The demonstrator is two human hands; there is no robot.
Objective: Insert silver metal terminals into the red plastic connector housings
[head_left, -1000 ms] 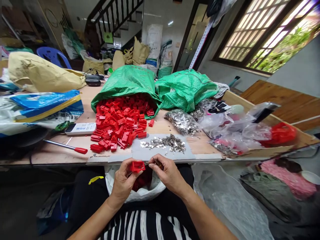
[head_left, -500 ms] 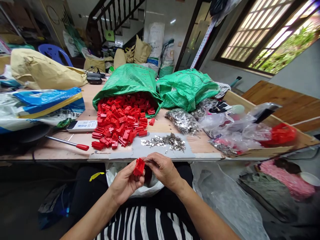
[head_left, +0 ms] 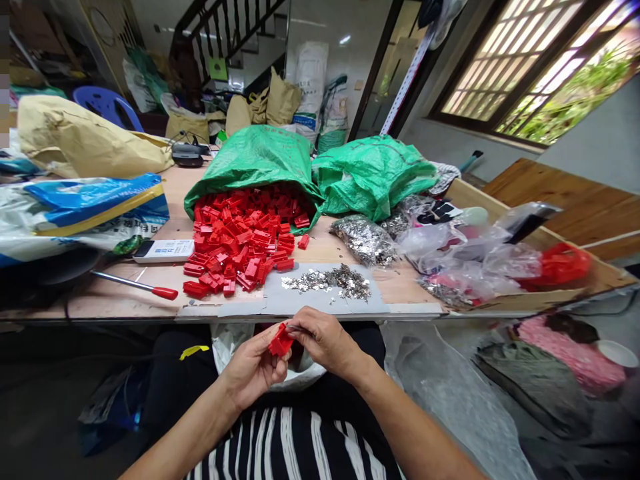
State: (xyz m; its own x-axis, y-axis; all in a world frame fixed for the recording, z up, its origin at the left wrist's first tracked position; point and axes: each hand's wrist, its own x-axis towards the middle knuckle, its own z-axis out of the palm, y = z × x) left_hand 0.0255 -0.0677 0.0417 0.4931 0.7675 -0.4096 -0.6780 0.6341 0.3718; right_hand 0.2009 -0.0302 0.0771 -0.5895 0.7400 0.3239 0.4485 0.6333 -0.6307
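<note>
Between the thumb and fingers of my left hand (head_left: 254, 368) is a small red plastic part (head_left: 281, 341), held over my lap just in front of the table edge. My right hand (head_left: 325, 341) is pinched closed right against that part; what its fingertips hold is too small to make out. Beyond the hands, small silvery metal pieces (head_left: 353, 283) lie on a grey sheet (head_left: 280, 304). A heap of the same red plastic parts (head_left: 235, 247) spills from a green woven bag (head_left: 260, 153). Below my hands a white bag (head_left: 305, 377) hangs open.
A lever with a red handle (head_left: 165, 293) juts out at the left, near a white box (head_left: 170, 251). Another green bag (head_left: 375, 175) and a clear bag of metal pieces (head_left: 365, 239) stand to the right, beside a wooden tray (head_left: 540, 299) of plastic bags.
My right fingertips have moved in against the red plastic part, which has tilted slightly in my left hand. The heaps on the table look the same.
</note>
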